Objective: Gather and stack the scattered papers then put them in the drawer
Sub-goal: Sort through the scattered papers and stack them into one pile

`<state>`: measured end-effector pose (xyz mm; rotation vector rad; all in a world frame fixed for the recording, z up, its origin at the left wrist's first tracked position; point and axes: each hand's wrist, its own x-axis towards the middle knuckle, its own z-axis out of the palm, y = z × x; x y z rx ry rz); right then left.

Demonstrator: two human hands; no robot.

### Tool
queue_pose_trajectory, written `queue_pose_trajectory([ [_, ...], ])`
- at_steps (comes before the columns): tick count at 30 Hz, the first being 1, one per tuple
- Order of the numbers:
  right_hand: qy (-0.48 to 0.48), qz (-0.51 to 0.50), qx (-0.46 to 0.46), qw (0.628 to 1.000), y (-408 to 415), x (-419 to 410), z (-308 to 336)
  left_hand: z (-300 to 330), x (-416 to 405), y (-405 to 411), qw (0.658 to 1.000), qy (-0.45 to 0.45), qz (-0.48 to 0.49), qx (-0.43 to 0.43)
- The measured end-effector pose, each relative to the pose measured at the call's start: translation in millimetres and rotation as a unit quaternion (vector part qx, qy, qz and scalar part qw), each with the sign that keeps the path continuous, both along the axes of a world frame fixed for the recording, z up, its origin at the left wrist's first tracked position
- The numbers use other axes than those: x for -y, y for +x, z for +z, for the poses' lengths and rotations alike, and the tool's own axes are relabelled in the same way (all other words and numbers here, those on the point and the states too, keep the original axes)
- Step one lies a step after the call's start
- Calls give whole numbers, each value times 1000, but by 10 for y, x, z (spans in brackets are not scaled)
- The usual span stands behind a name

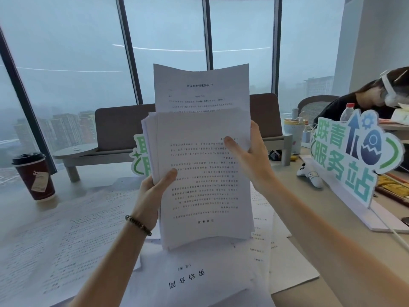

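Dark beaded bracelet, bare forearms

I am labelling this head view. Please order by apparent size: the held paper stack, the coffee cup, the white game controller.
1. Held paper stack, though nearness to the camera enlarges it.
2. Coffee cup.
3. White game controller.

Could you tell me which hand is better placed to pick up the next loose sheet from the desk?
Probably the right hand: it only pinches the stack's upper edge, while the left hand grips its side and could carry it alone. Loose sheets lie under the right arm.
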<state>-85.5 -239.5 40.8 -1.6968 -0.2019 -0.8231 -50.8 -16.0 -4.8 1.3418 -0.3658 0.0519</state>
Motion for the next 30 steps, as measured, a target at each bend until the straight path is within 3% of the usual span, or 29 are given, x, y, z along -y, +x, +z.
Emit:
queue_pose_trajectory([
  [16, -127, -55, 184, 973, 55, 72, 723, 29, -23, -34, 1000, 12, -27, 4],
  [30, -124, -84, 141, 979, 17, 142, 766, 39, -30, -51, 999, 6, -40, -1],
])
